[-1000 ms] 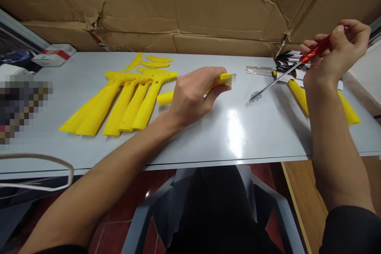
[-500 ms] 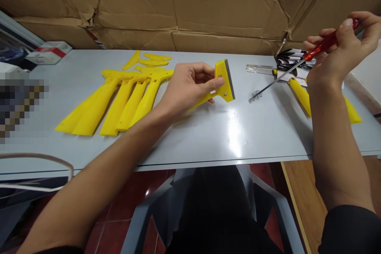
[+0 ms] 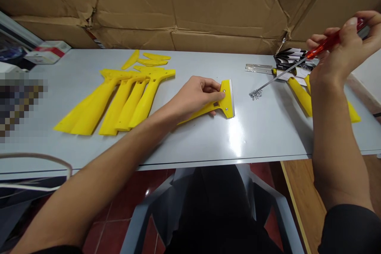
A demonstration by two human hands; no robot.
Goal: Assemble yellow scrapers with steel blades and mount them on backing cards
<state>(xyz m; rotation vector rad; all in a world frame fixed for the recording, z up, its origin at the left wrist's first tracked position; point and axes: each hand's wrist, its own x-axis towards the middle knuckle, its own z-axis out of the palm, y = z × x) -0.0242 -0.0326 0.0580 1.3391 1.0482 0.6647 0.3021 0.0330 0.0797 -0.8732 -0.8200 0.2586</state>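
Note:
My left hand [image 3: 202, 95] is closed on a yellow scraper [image 3: 227, 101], thumb on its head near one of two small screws. A metal blade edge shows along the scraper's right side. In my right hand [image 3: 339, 53] is a screwdriver with a clear red handle [image 3: 324, 44], its long shaft [image 3: 281, 73] slanting down to the left. The tip reaches a small pile of screws [image 3: 255, 94] on the grey table [image 3: 202, 147]. Left of my left hand lie several yellow scraper handles [image 3: 149, 95], with loose thin yellow pieces [image 3: 152, 62] behind them.
At the right, packaged blades [image 3: 258, 68] and scrapers with yellow handles [image 3: 300, 95] lie partly behind my right arm. A large cardboard box [image 3: 208, 12] stands along the table's back. A small white and red box [image 3: 49, 52] sits at the far left, and a pale cable [image 3: 38, 155] loops at the front left.
My left hand has lowered the scraper toward the table and turned its head to face up more. My right hand has shifted slightly right, with the screwdriver tip now at the screws' upper side.

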